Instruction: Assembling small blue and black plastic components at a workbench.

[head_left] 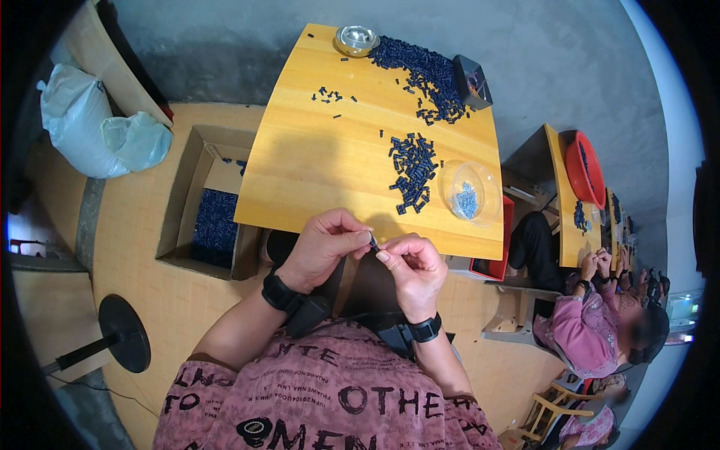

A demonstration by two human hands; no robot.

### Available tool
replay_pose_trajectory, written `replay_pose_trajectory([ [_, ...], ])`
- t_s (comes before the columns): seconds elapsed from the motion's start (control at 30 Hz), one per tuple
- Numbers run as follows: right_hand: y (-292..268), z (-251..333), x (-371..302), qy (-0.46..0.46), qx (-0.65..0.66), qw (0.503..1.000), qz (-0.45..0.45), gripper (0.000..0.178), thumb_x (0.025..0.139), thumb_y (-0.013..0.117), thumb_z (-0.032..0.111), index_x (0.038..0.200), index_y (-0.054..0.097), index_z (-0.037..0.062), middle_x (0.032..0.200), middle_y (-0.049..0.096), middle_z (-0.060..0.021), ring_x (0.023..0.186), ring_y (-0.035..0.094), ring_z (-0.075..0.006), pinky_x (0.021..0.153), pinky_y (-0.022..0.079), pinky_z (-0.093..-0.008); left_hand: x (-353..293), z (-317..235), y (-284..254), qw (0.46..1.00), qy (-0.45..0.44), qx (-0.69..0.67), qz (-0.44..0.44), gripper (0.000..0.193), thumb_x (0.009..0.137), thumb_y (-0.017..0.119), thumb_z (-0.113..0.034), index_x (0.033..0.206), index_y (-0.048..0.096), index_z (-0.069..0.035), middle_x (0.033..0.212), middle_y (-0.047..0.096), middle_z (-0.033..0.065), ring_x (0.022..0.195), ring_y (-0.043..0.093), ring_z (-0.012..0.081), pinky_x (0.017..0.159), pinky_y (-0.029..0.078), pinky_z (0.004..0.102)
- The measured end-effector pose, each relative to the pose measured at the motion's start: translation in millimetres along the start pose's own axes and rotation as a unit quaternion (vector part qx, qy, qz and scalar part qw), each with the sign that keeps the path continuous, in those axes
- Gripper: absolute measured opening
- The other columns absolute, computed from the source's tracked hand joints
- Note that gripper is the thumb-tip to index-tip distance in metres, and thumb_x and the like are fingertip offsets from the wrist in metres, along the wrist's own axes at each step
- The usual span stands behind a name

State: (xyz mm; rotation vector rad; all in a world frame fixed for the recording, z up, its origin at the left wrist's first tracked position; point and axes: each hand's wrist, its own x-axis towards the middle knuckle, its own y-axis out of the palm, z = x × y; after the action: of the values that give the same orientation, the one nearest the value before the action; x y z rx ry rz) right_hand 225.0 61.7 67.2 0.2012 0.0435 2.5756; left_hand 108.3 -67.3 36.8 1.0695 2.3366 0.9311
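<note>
Just off the table's near edge, my left hand (328,246) and my right hand (414,271) meet, each closed in a pinch. Between their fingertips is a small dark cylindrical piece (374,242); its details are too small to make out. On the wooden table (292,172) ahead of them lies a loose pile of short dark cylindrical pieces (412,172). Right of that pile, a clear round bowl (480,187) holds tiny pale blue-grey parts (466,201).
A larger dark heap (420,67) spreads along the far edge, between a glass bowl (355,40) and a black box (472,81). Left of the table, a cardboard box (180,195) holds more dark pieces. Another person (581,330) sits at a table with a red basin (585,169) on the right.
</note>
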Motion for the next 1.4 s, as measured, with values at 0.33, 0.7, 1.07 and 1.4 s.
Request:
replay_pose_trajectory([
  [0.33, 5.3, -3.1, -1.4, -0.103, -0.086, 0.991, -0.02, 0.015, 0.081, 0.071, -0.009, 0.084, 0.061, 0.0019, 0.085, 0.066, -0.0084, 0.081, 0.064, -0.0195, 0.075, 0.051, -0.0299, 0.4, 0.8, -0.1, 0.998, -0.01, -0.056, 0.018, 0.005, 0.09, 0.068, -0.002, 0.09, 0.063, -0.004, 0.084, 0.066, 0.0072, 0.071, 0.061, 0.0156, 0.066, 0.05, 0.0282],
  [0.7, 5.2, -3.5, 8.9, -0.2, -0.208, 0.957, -0.005, 0.016, 0.077, 0.075, -0.005, 0.085, 0.063, 0.0026, 0.083, 0.068, -0.0098, 0.078, 0.065, -0.0249, 0.071, 0.051, -0.0328, -1.8, 6.2, 1.8, 0.998, 0.004, -0.052, -0.016, 0.005, 0.091, 0.067, 0.0, 0.093, 0.064, -0.003, 0.088, 0.065, 0.0067, 0.073, 0.059, 0.0144, 0.069, 0.05, 0.0268],
  [1.07, 10.7, -7.8, 21.3, -0.203, -0.254, 0.946, -0.015, 0.011, 0.078, 0.077, 0.0, 0.085, 0.068, 0.0009, 0.083, 0.068, -0.0115, 0.075, 0.063, -0.027, 0.068, 0.051, -0.0336, 12.1, 4.2, -6.0, 0.999, 0.034, 0.039, -0.004, 0.002, 0.093, 0.065, -0.003, 0.094, 0.064, -0.001, 0.083, 0.064, 0.0043, 0.072, 0.058, 0.0116, 0.069, 0.048, 0.0247],
  [1.4, 17.4, -39.3, 82.5, -0.247, -0.342, 0.907, 0.004, 0.01, 0.078, 0.077, 0.001, 0.081, 0.068, 0.0019, 0.076, 0.065, -0.009, 0.071, 0.059, -0.0243, 0.064, 0.047, -0.0336, 66.6, -27.6, -29.4, 0.971, 0.025, 0.228, -0.068, 0.009, 0.087, 0.07, -0.006, 0.093, 0.069, 0.001, 0.086, 0.069, 0.0065, 0.071, 0.06, 0.0093, 0.065, 0.051, 0.0229],
])
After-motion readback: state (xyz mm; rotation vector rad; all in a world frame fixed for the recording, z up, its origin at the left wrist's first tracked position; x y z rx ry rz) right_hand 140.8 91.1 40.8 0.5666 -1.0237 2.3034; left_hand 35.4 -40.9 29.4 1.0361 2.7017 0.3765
